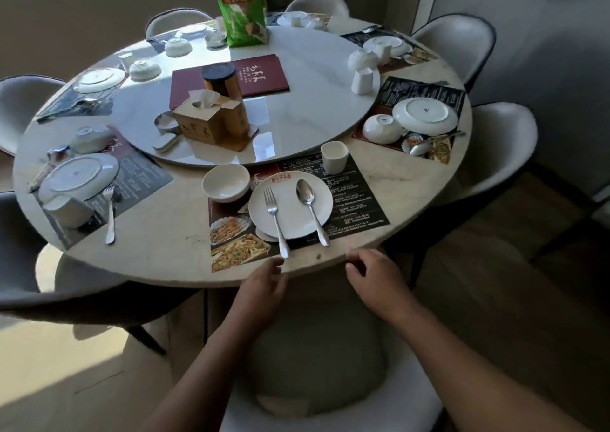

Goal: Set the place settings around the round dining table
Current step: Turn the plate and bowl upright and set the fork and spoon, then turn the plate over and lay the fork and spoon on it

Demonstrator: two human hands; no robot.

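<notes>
Setting at the table's [165, 253] near edge looks done: fork [275, 217] and spoon [310, 207] on the plate [290, 225], bowl [226, 182] beside. Left hand [264, 279] and right hand [369, 273] hover there, grip loose, empty. Next up is probably the upturned plate [424, 114] rightward.

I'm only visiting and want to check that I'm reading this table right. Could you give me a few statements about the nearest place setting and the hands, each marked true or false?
1. A fork and a spoon lie on the nearest plate. True.
2. The bowl left of that plate is upside down. False: it stands upright, with its opening upward.
3. The left hand and the right hand hold nothing. True.
4. The red menu lies on a chair. False: it lies on the turntable in the middle of the table.
</notes>
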